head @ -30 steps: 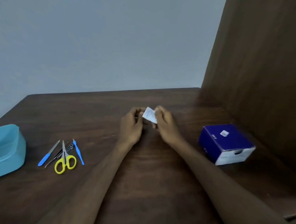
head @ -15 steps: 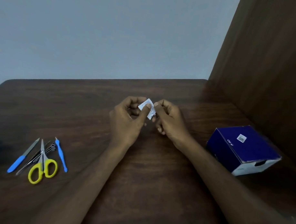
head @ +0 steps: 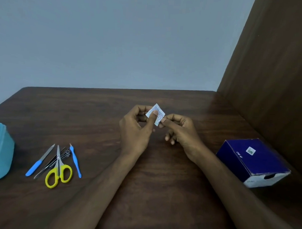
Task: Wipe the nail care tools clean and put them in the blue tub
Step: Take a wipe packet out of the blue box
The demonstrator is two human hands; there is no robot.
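The nail care tools (head: pixel 54 162) lie in a loose bunch on the dark wooden table (head: pixel 110 190), toward its left side and well apart from both hands. The bunch holds a nail file with a blue handle (head: pixel 40 160), a pair of yellow-handled scissors (head: pixel 58 169) with the blades pointing away from the person, a thin blue-handled cuticle tool (head: pixel 75 160) just right of the scissors, and some slim metal pieces (head: pixel 59 157) partly under the scissors, too small to tell apart. The blue tub (head: pixel 1 152) stands at the left edge of the view, near the tools but not touching them, and only part of it shows. Over the middle of the table the left hand (head: pixel 136 129) and the right hand (head: pixel 180 130) are raised together, both holding a small white sachet with printed lines (head: pixel 156 113). The left hand's thumb presses on the face of the sachet with the curled fingers behind it; the right hand pinches its lower right edge between thumb and forefinger, the other fingers curled loosely below. Whether the sachet is torn cannot be told. A dark blue cardboard box (head: pixel 254 159) with a white end and a small label on top sits on the table to the right, near a brown wooden panel (head: pixel 276 84).
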